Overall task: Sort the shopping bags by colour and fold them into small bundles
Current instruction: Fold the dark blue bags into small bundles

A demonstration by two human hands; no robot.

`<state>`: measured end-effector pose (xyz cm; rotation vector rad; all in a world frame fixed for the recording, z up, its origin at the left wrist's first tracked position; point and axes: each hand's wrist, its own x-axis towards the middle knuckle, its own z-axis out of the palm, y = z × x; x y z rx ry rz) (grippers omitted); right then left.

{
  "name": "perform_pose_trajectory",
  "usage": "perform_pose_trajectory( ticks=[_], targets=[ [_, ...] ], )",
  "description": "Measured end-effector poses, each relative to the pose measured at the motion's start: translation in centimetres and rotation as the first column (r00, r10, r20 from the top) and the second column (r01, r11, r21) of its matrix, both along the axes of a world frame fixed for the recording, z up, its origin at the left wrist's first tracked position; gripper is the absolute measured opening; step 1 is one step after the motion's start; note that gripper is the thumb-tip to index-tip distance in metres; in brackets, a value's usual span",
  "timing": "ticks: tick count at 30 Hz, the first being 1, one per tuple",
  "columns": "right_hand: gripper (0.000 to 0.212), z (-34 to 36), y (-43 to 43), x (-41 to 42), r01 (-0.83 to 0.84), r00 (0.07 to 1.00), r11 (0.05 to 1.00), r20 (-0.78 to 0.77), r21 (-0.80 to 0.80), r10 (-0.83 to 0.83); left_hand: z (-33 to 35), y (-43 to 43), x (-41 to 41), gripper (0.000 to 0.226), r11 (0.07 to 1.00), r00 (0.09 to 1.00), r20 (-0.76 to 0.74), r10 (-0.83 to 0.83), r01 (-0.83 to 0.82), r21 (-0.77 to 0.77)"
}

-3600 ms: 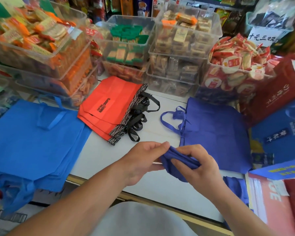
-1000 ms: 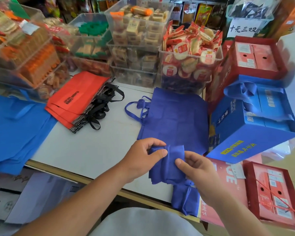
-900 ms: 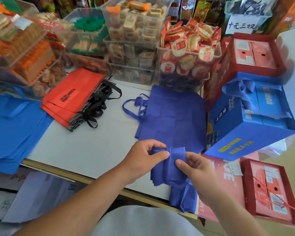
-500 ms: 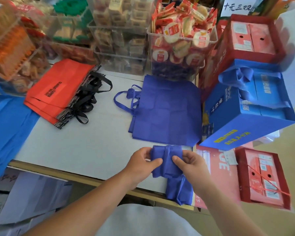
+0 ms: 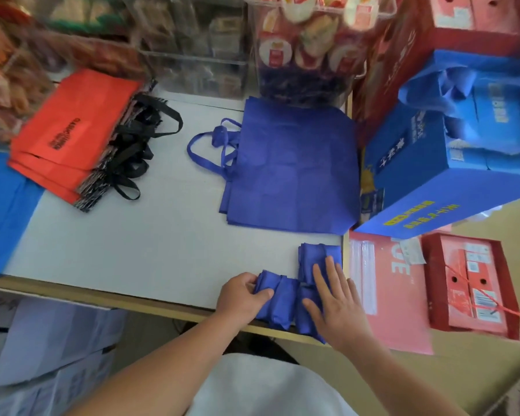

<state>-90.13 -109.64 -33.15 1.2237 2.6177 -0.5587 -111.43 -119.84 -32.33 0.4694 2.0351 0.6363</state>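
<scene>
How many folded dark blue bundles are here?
3: left bundle gripped by the left hand; far bundle under the right hand; near bundle by its thumb. Others may hide.

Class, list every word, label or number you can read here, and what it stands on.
"UE": on the pink box.
Black print on the orange bags: too blurred.
White and yellow characters on the blue box: not legible.
Labels on the red box: too small.

We see soft, even daylight, bright on the white table (image 5: 132,250), with only faint shadows. Motion blur smears the snack bins (image 5: 192,55) along the top and the red box (image 5: 469,283) at right. The blue bundle (image 5: 278,304) in the left hand (image 5: 240,295) looks sharper. The wide lens stretches the edges.
</scene>
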Motion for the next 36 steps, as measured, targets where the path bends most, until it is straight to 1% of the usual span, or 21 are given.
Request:
perform_pose_trajectory(
  ticks=[1, 3, 6, 8, 11, 13, 15, 16, 17, 19, 20, 21, 22, 23, 25, 27, 29, 31, 33, 35, 36],
  targets=[
    [0.075, 0.2, 0.0, 0.1, 0.018, 1.000, 1.000, -0.017, -0.019, -0.019, 0.0, 0.0, 0.2, 0.023, 1.000, 1.000, 0.006, -0.009, 0.009, -0.002],
    [0.070, 0.7, 0.4, -0.1, 0.057, 0.993, 0.998, -0.105, -0.035, -0.061, 0.0, 0.1, 0.4, 0.026, 0.999, 0.999, 0.009, -0.036, 0.036, -0.024],
    [0.065, 1.8, 1.4, -1.4, 0.079, 0.973, 0.997, -0.218, 0.009, -0.075, 0.1, 0.1, -1.1, 0.039, 0.995, 0.996, -0.042, -0.079, 0.076, -0.068],
    [0.063, 2.4, 1.9, -2.8, 0.070, 0.970, 0.997, -0.236, 0.020, -0.063, 0.4, 0.6, -3.3, 0.042, 0.997, 0.995, -0.087, -0.050, 0.045, -0.055],
    [0.065, 3.3, 3.4, -5.5, 0.082, 0.959, 0.996, -0.271, -0.024, -0.086, 1.2, 3.1, -7.7, 0.041, 0.997, 0.985, -0.157, 0.076, -0.073, 0.025],
    [0.060, 4.0, 5.0, -7.7, 0.109, 0.962, 0.990, -0.243, -0.085, -0.127, 1.7, 5.3, -10.4, 0.042, 0.982, 0.976, -0.132, 0.175, -0.163, 0.095],
    [0.052, 4.0, 6.7, -9.4, 0.125, 0.968, 0.984, -0.201, -0.128, -0.149, 1.7, 7.4, -12.2, 0.039, 0.976, 0.976, -0.091, 0.198, -0.188, 0.107],
    [0.054, 3.5, 7.6, -10.1, 0.135, 0.970, 0.978, -0.181, -0.158, -0.163, 1.5, 8.2, -12.6, 0.030, 0.980, 0.981, -0.070, 0.181, -0.174, 0.100],
    [0.062, 3.2, 8.4, -10.6, 0.141, 0.974, 0.971, -0.151, -0.193, -0.171, 1.2, 8.8, -12.9, 0.020, 0.983, 0.985, -0.043, 0.164, -0.160, 0.094],
    [0.083, 2.0, 9.6, -11.0, 0.156, 0.981, 0.951, -0.067, -0.267, -0.180, 0.5, 9.5, -12.9, 0.024, 0.983, 0.987, -0.012, 0.161, -0.159, 0.092],
    [0.083, 1.4, 10.0, -11.0, 0.162, 0.984, 0.942, -0.019, -0.293, -0.176, 0.1, 9.8, -12.9, 0.026, 0.980, 0.984, -0.016, 0.180, -0.178, 0.090],
    [0.074, 1.1, 10.2, -10.9, 0.169, 0.985, 0.935, 0.018, -0.313, -0.172, -0.3, 9.9, -12.9, 0.028, 0.976, 0.980, -0.033, 0.198, -0.194, 0.094],
    [0.065, 1.0, 10.3, -10.8, 0.177, 0.984, 0.932, 0.023, -0.316, -0.179, -0.5, 10.0, -12.8, 0.027, 0.975, 0.977, -0.046, 0.208, -0.203, 0.096],
    [0.061, 1.0, 10.2, -10.6, 0.180, 0.983, 0.934, 0.013, -0.310, -0.185, -0.7, 10.0, -12.7, 0.024, 0.973, 0.975, -0.049, 0.216, -0.210, 0.099],
    [0.064, 1.1, 10.0, -10.3, 0.177, 0.983, 0.934, 0.016, -0.311, -0.181, -0.7, 10.0, -12.5, 0.017, 0.974, 0.978, -0.039, 0.205, -0.200, 0.105],
    [0.073, 1.5, 10.0, -10.3, 0.176, 0.982, 0.918, 0.003, -0.355, -0.188, -0.3, 10.1, -12.3, 0.020, 0.980, 0.984, -0.069, 0.163, -0.153, 0.127],
    [0.074, 2.0, 10.4, -10.5, 0.203, 0.971, 0.892, -0.032, -0.403, -0.235, 0.7, 10.6, -12.4, 0.023, 0.981, 0.987, -0.092, 0.131, -0.115, 0.159],
    [0.075, 2.8, 10.6, -10.5, 0.210, 0.959, 0.911, -0.105, -0.356, -0.263, 2.1, 11.0, -12.7, 0.020, 0.971, 0.989, -0.058, 0.137, -0.122, 0.206],
    [0.071, 3.8, 10.7, -10.4, 0.202, 0.949, 0.951, -0.193, -0.235, -0.249, 4.1, 10.7, -13.6, 0.014, 0.940, 0.980, -0.057, 0.189, -0.164, 0.298],
    [0.067, 5.0, 10.6, -10.8, 0.204, 0.936, 0.962, -0.252, -0.179, -0.245, 6.1, 9.6, -15.4, 0.012, 0.901, 0.954, -0.161, 0.254, -0.173, 0.399],
    [0.069, 5.8, 10.6, -11.4, 0.201, 0.932, 0.964, -0.267, -0.175, -0.243, 7.2, 8.9, -16.5, 0.015, 0.882, 0.934, -0.207, 0.291, -0.179, 0.436]
  ],
)
